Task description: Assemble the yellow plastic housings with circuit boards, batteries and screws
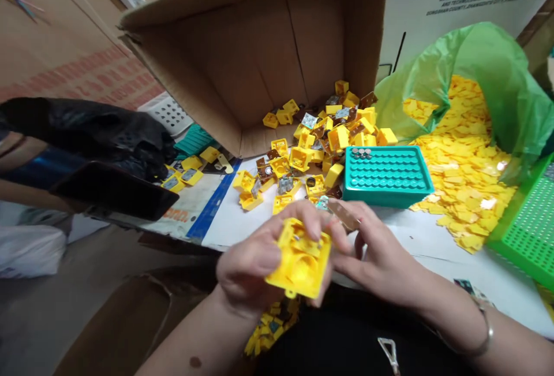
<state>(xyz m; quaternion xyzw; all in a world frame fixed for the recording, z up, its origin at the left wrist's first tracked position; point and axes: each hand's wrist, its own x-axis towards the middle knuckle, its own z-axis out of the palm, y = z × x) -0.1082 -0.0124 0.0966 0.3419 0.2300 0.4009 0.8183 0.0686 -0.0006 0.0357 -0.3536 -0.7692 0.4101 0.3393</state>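
My left hand is closed around a yellow plastic housing, its hollow side facing me, with a round recess and a small loop at the lower edge. Close beside it, my right hand has its fingers bent around a thin brown board. A small pale-green part shows at the board's left end. Fingers partly hide where the two hands meet. Beyond them lies a heap of yellow housings, mixed with brown boards and grey parts.
An open cardboard box lies on its side behind the heap. A teal ribbed tray holds several small round metal pieces. Flat yellow pieces spill from a green bag. A green basket stands right; a dark phone-like slab is left.
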